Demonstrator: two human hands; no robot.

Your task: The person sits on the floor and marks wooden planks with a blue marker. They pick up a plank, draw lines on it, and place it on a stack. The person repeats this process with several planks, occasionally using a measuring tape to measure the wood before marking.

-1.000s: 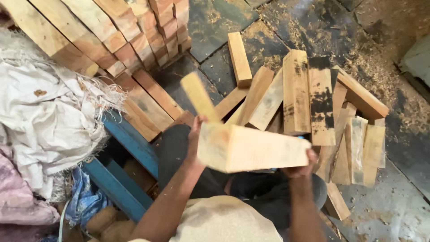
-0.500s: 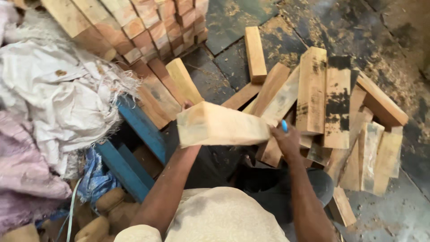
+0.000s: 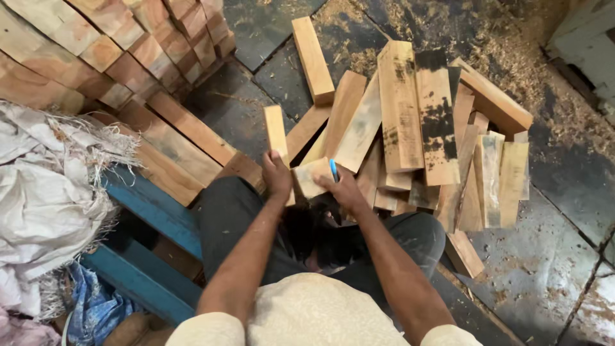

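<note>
The block [image 3: 312, 177] gripped between the left hand [image 3: 277, 176] and right hand [image 3: 346, 189] is pale raw wood, matt and sawn, as is the narrow strip [image 3: 276, 130] rising behind it; a blue pen [image 3: 333, 170] of smooth plastic shows at the right hand. The loose boards [image 3: 419, 122] to the far right are rough unfinished timber, several blotched with black staining. The floor [image 3: 551, 250] is dark, worn and dusted with sawdust, the sack [image 3: 48, 192] at left is coarse woven white cloth with frayed edges, and the frame [image 3: 150, 208] beside it is blue-painted.

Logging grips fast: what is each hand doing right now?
Left hand: closed on a pale wooden block.
Right hand: grips a short wooden block, blue pen between fingers.
</note>
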